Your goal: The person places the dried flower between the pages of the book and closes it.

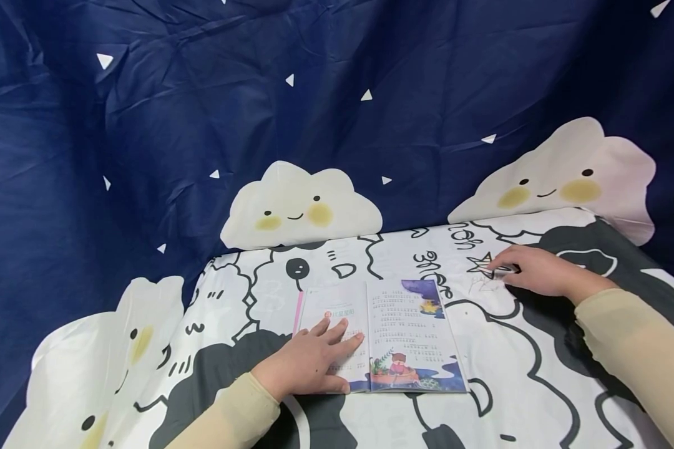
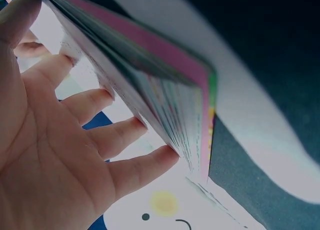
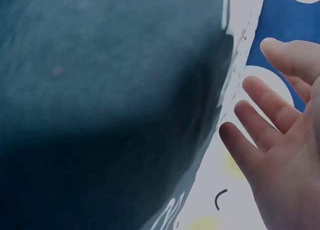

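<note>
Printed cotton, white with black doodles and cloud faces, covered the bench point(image 1: 539, 374) and rose behind it as a navy backdrop point(image 1: 258, 93) dotted with small white triangles. An open picture book point(image 1: 410, 340) lay flat near the centre of the bench, its spine running from 12 to 6 o'clock; the right page carried text columns with a purple illustration at its 1 o'clock corner and a small boat scene along its lower edge.

The left hand point(image 1: 309, 362) rested palm-down on the left page of the book, entering from 7 o'clock, its grip spread with straight fingers point(image 1: 345, 340) pointing toward 1 o'clock and touching the paper. In the left wrist view the left hand point(image 2: 60, 155) appeared with the fingertips point(image 2: 167, 155) set against the fanned page edges of the book point(image 2: 175, 105), whose pink cover edge was visible; nothing was pinched.

The right hand point(image 1: 539, 271) lay on the bench at 2 o'clock from the book, well apart from it, beside a drawn black star point(image 1: 481, 264) in the cloth pattern. A small dark thing showed at its fingertips; it was too small to identify, and whether the grip held it could not be told from the head view. In the right wrist view the right hand point(image 3: 280, 140) showed relaxed, slightly parted fingers point(image 3: 260, 95) above the cloth with nothing between them.

Both forearms wore pale beige sleeves point(image 1: 634, 355). Two cloud faces point(image 1: 297, 209) sat at 12 and 2 o'clock behind the bench.
</note>
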`<state>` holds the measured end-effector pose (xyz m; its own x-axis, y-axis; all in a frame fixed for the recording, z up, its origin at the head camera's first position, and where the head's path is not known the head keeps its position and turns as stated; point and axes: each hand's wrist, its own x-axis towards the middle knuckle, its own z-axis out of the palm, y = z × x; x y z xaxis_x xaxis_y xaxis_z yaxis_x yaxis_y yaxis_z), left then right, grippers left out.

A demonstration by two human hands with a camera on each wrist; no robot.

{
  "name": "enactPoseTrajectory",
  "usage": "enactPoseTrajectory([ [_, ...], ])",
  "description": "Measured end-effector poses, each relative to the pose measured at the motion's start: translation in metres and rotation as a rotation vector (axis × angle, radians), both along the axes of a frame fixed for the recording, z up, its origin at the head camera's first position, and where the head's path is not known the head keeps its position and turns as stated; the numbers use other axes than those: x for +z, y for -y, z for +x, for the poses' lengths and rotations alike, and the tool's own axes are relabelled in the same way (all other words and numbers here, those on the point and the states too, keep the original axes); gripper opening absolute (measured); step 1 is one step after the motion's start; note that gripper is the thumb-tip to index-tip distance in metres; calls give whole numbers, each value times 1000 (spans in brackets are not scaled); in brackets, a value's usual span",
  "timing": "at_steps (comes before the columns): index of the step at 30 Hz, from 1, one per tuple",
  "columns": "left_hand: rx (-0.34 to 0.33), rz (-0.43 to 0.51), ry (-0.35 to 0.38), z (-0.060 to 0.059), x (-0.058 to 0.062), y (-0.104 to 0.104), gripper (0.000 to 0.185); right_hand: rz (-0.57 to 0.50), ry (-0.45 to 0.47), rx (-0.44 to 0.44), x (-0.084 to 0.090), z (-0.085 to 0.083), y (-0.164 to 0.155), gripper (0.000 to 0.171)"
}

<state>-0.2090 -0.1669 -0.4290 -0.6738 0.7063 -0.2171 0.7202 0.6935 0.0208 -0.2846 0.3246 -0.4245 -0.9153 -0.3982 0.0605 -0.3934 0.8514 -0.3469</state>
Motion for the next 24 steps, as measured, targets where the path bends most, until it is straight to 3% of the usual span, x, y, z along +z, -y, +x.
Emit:
enactPoseTrajectory([
  [24, 12, 11, 15, -2, -3, 0, 87, 39, 55, -44, -15, -14, -7, 20],
])
